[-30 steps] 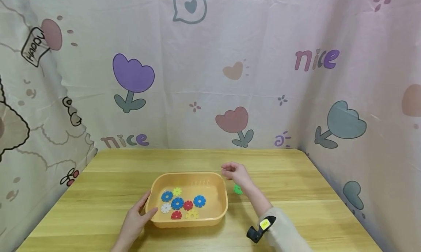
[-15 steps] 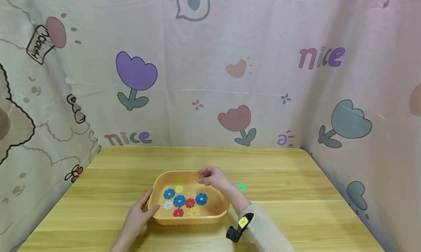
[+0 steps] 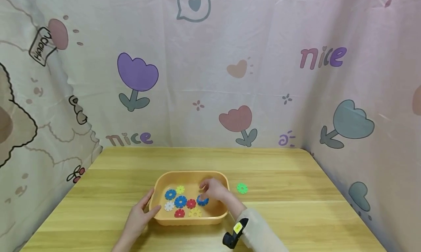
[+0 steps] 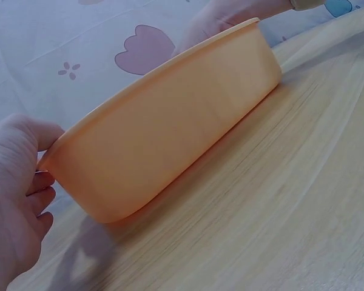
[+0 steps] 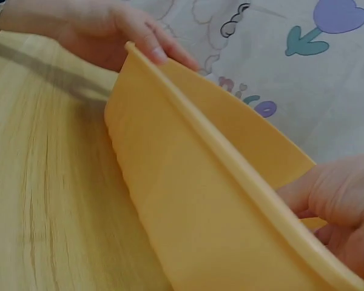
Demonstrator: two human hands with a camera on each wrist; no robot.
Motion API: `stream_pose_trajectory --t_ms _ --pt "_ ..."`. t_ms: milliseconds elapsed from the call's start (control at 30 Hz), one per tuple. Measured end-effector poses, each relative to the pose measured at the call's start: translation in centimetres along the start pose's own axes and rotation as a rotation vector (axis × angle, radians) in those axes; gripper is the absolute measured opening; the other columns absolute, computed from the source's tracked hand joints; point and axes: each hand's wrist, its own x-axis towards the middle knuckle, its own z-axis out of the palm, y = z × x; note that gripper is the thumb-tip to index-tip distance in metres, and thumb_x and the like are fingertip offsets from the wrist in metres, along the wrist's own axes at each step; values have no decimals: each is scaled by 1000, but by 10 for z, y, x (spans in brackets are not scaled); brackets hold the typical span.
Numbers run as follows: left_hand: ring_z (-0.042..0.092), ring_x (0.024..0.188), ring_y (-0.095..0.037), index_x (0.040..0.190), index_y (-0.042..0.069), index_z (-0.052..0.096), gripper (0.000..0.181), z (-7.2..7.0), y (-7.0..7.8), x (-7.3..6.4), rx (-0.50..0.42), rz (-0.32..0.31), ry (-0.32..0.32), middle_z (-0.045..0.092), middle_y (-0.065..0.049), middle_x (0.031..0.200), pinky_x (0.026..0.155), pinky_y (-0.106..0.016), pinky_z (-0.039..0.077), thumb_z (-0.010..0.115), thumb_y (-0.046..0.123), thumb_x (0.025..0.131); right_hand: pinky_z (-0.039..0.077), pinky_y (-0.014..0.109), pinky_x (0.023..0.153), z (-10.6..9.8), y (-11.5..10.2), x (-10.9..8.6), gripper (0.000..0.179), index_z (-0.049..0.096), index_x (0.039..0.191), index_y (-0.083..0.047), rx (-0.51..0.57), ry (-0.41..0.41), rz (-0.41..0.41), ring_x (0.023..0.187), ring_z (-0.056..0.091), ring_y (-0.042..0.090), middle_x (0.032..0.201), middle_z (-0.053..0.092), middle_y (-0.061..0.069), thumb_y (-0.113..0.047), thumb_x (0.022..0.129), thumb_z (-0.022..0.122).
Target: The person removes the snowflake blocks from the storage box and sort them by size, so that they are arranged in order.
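Note:
A yellow-orange plastic basket (image 3: 184, 221) stands on the table and holds several flower-shaped snowflake discs. My left hand (image 3: 137, 216) grips its left end; in the left wrist view the thumb lies over the rim and the fingers are outside. Inside the right half, my right hand (image 3: 215, 190) reaches down with its thumb and fingers apart. The thumb tip overlaps a blue snowflake disc (image 3: 204, 202), partly covering it; whether they touch is unclear. Further left are another blue disc (image 3: 180, 202), a red disc (image 3: 191, 203) and a white disc (image 3: 169, 206). The basket wall hides the right fingertips in the right wrist view.
A green snowflake disc (image 3: 242, 188) lies on the wooden table (image 3: 283, 186), right of the basket. Behind the table hangs a printed curtain (image 3: 184, 62), which also runs along both sides. A black wrist camera (image 3: 234, 234) sits on the right sleeve.
From beyond the basket's right rim, my right hand has moved left and then down into the basket, uncovering the green disc. The left hand stays on the basket. The head view has shifted slightly.

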Motion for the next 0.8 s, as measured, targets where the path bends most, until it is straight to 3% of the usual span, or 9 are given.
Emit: stream_pose_trajectory --t_ms 233,400,567,800 --pt "23 132 -45 139 -7 33 67 1 -1 -2 -4 -27 -7 29 -27 143 105 -51 24 67 12 85 47 25 66 5 2 -6 29 62 85 -6 -159 -48 -6 72 50 13 80 57 -1 -3 65 82" --pt "23 132 -44 139 -8 32 67 1 -1 -2 -2 -25 -7 28 -27 143 106 -51 23 66 12 85 44 24 63 5 1 -6 31 58 84 -8 -200 -42 -20 70 48 14 77 54 -2 -2 65 82" --pt "25 131 -44 139 -8 32 66 2 0 -2 -1 -13 -1 29 -27 143 105 -50 24 66 12 85 43 24 59 5 1 -7 33 54 86 -10 -178 -12 -55 67 48 13 76 54 0 2 67 78" --pt "26 131 -43 139 -8 33 66 2 -1 -1 -6 -10 6 29 -27 143 103 -43 28 66 11 85 48 22 51 -1 -1 -5 19 60 88 -4 -41 9 -109 59 52 11 70 55 2 9 77 67"
